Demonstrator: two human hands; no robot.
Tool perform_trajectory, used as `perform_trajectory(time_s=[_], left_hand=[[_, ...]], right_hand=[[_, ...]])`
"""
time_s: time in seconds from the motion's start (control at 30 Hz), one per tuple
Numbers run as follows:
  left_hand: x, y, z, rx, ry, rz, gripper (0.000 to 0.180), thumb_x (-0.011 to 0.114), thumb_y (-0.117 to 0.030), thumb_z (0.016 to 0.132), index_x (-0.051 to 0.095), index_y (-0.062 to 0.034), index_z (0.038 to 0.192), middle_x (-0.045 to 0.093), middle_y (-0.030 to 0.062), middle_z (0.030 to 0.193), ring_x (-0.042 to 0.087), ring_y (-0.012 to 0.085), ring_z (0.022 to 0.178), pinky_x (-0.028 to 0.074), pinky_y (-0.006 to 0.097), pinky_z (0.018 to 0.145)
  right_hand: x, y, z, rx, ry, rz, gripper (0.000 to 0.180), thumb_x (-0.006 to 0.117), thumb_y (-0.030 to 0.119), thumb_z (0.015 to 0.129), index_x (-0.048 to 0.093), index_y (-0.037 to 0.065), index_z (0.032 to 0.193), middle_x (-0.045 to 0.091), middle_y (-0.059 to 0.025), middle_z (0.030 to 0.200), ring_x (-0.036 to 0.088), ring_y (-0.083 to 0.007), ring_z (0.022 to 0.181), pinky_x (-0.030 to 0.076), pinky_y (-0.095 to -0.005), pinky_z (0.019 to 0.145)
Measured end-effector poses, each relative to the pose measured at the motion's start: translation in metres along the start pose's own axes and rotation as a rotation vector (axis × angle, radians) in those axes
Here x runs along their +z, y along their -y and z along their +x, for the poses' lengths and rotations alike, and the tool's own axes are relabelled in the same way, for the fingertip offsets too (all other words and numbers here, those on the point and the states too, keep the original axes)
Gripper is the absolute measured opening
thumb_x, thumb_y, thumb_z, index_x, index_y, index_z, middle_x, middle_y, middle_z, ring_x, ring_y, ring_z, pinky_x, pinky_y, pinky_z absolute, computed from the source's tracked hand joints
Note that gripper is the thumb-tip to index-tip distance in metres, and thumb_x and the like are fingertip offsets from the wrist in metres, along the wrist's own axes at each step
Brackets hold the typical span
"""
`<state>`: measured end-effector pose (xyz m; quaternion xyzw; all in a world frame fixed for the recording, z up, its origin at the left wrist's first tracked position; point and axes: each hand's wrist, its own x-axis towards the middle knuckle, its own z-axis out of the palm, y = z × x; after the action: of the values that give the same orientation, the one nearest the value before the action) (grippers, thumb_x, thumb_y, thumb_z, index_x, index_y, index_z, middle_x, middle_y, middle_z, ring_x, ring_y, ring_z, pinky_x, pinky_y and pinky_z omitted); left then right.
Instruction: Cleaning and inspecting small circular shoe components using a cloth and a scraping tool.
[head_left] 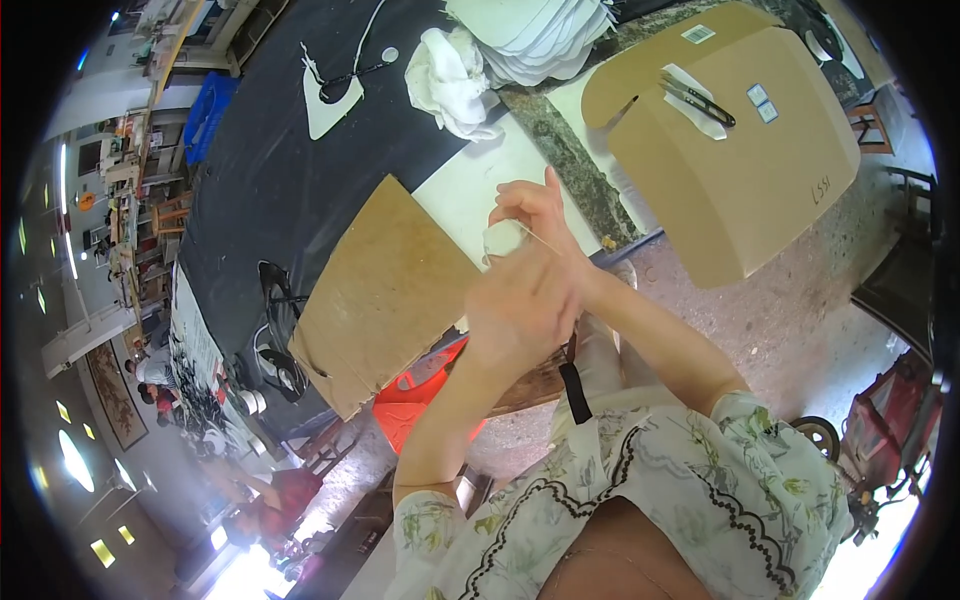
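"Are the left hand (525,305) and right hand (555,228) together?"
"Yes, the left blurred, overlapping."
"The white piece (502,239)?"
"In them; which one grips it I can't tell. Left of them, a brown board (390,285) lies on the counter (250,190)."

I make out a speckled floor (780,310) to the right of the hands (525,295), with a dark chair (900,300) farther out. Well to their left I see a framed wall picture (117,395), a wooden stool (172,215) and, lower, white glare (245,578) (doorway or window, I can't tell).
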<state>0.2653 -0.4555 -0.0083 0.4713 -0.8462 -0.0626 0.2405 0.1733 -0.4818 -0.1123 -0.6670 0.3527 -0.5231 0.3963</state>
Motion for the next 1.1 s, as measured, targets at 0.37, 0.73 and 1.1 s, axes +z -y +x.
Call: perform_trajectory(time_s=[0.37,0.73,1.1], left_hand=[[0.003,0.065,-0.029,-0.754,0.01,-0.828,0.016,0.061,-0.009,0.085,0.054,-0.0059,0.07,0.039,-0.0112,0.059,0.032,-0.0002,0.055,0.026,0.019,0.048],[-0.007,0.071,0.017,-1.004,0.388,-1.189,0.018,0.065,-0.013,0.084,0.059,-0.0017,0.071,0.05,-0.006,0.059,0.038,0.0007,0.052,0.027,0.019,0.046],[-0.009,0.06,0.054,-0.774,0.507,-0.451,0.014,0.058,-0.011,0.075,0.06,0.0005,0.067,0.061,0.0093,0.059,0.058,0.0165,0.054,0.043,0.03,0.052]], right_hand=[[-0.013,0.008,-0.001,0.013,0.05,-0.042,0.05,0.073,0.009,0.073,0.038,0.01,0.109,0.053,-0.0043,0.104,0.04,-0.031,0.123,-0.001,-0.0561,0.11],[-0.011,0.009,-0.004,-0.037,0.043,-0.098,0.05,0.074,0.016,0.074,0.039,0.009,0.11,0.046,-0.0053,0.108,0.038,-0.0268,0.122,0.005,-0.0576,0.11],[-0.008,0.01,-0.004,0.064,-0.048,-0.07,0.076,0.076,0.01,0.071,0.03,0.005,0.132,0.046,-0.0083,0.118,0.039,-0.028,0.12,0.005,-0.0557,0.109]])
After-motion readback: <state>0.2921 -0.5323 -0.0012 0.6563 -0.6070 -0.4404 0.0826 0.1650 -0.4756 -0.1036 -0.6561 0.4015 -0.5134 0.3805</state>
